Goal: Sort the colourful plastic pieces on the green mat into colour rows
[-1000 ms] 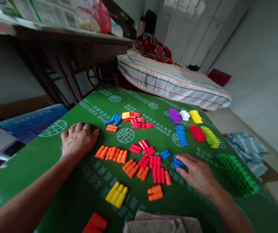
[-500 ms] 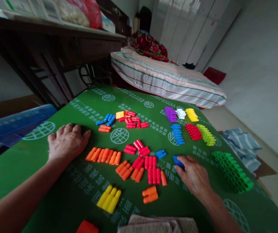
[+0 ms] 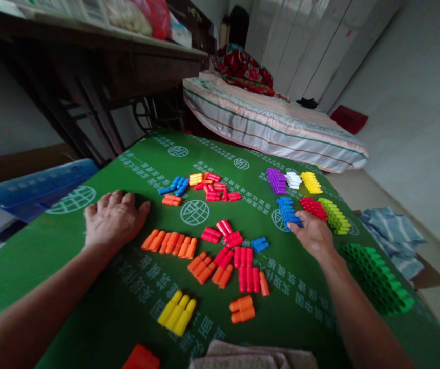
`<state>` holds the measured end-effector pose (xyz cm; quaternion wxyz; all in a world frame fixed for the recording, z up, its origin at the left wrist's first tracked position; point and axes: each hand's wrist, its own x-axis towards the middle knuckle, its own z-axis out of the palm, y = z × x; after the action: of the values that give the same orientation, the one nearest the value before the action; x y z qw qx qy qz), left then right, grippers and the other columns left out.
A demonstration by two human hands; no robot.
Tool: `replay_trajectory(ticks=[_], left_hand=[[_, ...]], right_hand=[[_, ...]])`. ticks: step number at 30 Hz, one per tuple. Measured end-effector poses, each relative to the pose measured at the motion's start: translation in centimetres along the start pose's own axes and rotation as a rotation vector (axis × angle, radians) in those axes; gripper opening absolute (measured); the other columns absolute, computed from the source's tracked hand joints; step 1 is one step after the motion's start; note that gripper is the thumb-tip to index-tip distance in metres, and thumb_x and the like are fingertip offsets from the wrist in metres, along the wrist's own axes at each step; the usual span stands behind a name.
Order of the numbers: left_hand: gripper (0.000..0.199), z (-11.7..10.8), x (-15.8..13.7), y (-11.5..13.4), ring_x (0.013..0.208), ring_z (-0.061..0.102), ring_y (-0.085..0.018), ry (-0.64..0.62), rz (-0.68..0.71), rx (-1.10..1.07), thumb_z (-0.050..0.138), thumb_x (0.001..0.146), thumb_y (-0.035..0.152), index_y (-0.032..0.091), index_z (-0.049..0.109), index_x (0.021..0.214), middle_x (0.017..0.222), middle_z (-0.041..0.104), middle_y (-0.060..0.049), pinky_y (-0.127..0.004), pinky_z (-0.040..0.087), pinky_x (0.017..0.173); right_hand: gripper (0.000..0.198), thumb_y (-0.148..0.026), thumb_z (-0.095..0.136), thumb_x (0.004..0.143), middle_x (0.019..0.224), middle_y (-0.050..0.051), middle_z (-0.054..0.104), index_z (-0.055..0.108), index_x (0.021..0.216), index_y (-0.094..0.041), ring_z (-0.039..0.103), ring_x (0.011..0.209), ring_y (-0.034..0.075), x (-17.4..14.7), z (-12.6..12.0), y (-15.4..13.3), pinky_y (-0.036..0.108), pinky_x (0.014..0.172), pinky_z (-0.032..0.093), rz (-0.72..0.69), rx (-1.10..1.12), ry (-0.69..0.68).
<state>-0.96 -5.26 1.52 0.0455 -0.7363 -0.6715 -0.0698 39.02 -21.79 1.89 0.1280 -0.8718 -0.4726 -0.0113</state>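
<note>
My right hand (image 3: 314, 233) pinches a blue plastic peg piece at the near end of the row of blue peg pieces (image 3: 286, 206); my fingers partly hide it. Palm down, my left hand (image 3: 114, 218) lies on the green board with its fingers spread, holding nothing. To its right is a row of orange peg pieces (image 3: 169, 243). Red peg pieces (image 3: 248, 269) lie in the middle, and a loose blue peg piece (image 3: 260, 244) sits between them and my right hand. Yellow peg pieces (image 3: 177, 312) are nearer to me.
Purple (image 3: 276, 180), white (image 3: 293, 180), yellow (image 3: 311, 182), red (image 3: 313, 207) and lime (image 3: 334, 215) stacks stand at the right, with a large green stack (image 3: 377, 279) nearer. A folded cloth (image 3: 254, 356) lies at the front edge. Beyond the board is a bed (image 3: 273, 120).
My right hand has moved away from me with the blue peg piece, up to the blue row. My left hand stays in place on the board; the view has shifted slightly.
</note>
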Motion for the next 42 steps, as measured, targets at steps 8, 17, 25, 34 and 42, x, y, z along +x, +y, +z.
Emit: replay_trajectory(ticks=[8,17,25,34,42], left_hand=[[0.063,0.2,-0.1,-0.2,0.126,0.040,-0.036,0.010,0.009,0.007,0.013,0.086,0.055,0.014,0.054,0.112,0.129,0.050,-0.018,-0.054,0.037,0.099],[0.064,0.0,-0.1,0.0,0.128,0.037,-0.036,0.001,0.009,-0.026,0.015,0.087,0.055,0.013,0.054,0.115,0.132,0.049,-0.020,-0.054,0.035,0.101],[0.063,0.2,-0.3,-0.1,0.126,0.039,-0.037,0.013,0.019,-0.011,0.015,0.087,0.055,0.012,0.054,0.113,0.128,0.051,-0.020,-0.054,0.036,0.100],[0.062,0.1,-0.2,0.0,0.128,0.037,-0.037,0.000,0.010,-0.015,0.017,0.087,0.054,0.012,0.054,0.115,0.131,0.049,-0.020,-0.054,0.035,0.101],[0.062,0.1,-0.2,0.0,0.128,0.037,-0.036,0.001,0.010,-0.029,0.017,0.087,0.055,0.012,0.054,0.114,0.129,0.051,-0.020,-0.054,0.034,0.101]], right_hand=[[0.040,-0.038,0.061,0.081,0.103,0.006,0.073,0.062,0.118,-0.025,0.068,0.093,0.023,0.3,0.1,-0.1,0.032,0.076,0.050,0.024,-0.018,-0.027],[0.040,-0.038,0.062,0.080,0.105,0.007,0.073,0.063,0.117,-0.024,0.068,0.092,0.022,0.6,0.7,0.6,0.033,0.078,0.050,-0.034,0.041,0.009],[0.040,-0.039,0.063,0.079,0.104,0.007,0.073,0.064,0.116,-0.025,0.068,0.089,0.021,0.6,1.1,0.9,0.031,0.076,0.050,-0.029,0.046,0.028],[0.046,-0.048,0.059,0.080,0.103,0.011,0.073,0.063,0.117,-0.020,0.069,0.086,0.023,0.7,0.9,1.4,0.036,0.079,0.051,-0.015,0.111,0.050],[0.042,-0.052,0.053,0.082,0.083,0.008,0.074,0.070,0.101,-0.019,0.069,0.077,0.023,0.4,0.2,1.9,0.036,0.077,0.053,-0.011,0.254,0.215]])
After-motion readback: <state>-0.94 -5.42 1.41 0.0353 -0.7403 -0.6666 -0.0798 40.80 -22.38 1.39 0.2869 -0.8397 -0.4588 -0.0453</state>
